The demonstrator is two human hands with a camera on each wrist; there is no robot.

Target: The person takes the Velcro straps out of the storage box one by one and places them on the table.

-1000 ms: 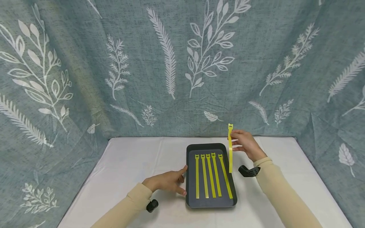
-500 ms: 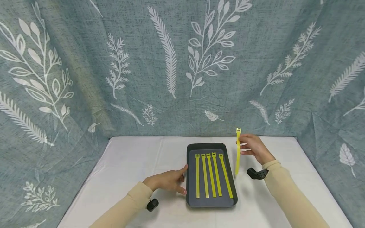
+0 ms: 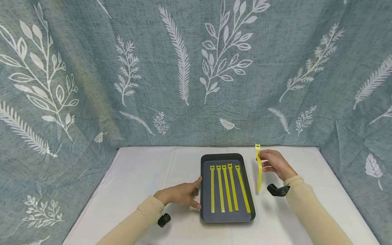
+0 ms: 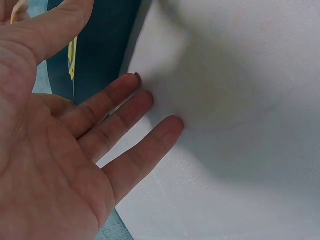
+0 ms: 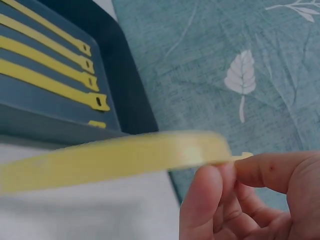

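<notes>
A yellow hook-and-loop cable tie [image 3: 260, 173] hangs near upright beside the tray's right edge. My right hand [image 3: 275, 164] pinches it near its slotted head, between thumb and fingers; in the right wrist view the cable tie [image 5: 115, 159] bends and looks blurred. The dark grey tray [image 3: 222, 217] holds several more yellow cable ties [image 3: 227, 189], laid lengthwise with heads at the far end, the rightmost slanted. My left hand [image 3: 180, 194] is at the tray's left wall with fingers extended, seeming to touch it. In the left wrist view that hand [image 4: 75, 145] holds nothing.
A white cloth [image 3: 144, 170] covers the table under the tray. Behind it and along both sides hangs a teal curtain [image 3: 190, 126] with white leaf prints. A black wrist device [image 3: 278, 190] sits at the right sleeve, another black device [image 3: 164, 220] at the left.
My right hand has moved right, away from the tray, then slightly down toward the table, carrying the cable tie. The left hand and the tray stay in place.
</notes>
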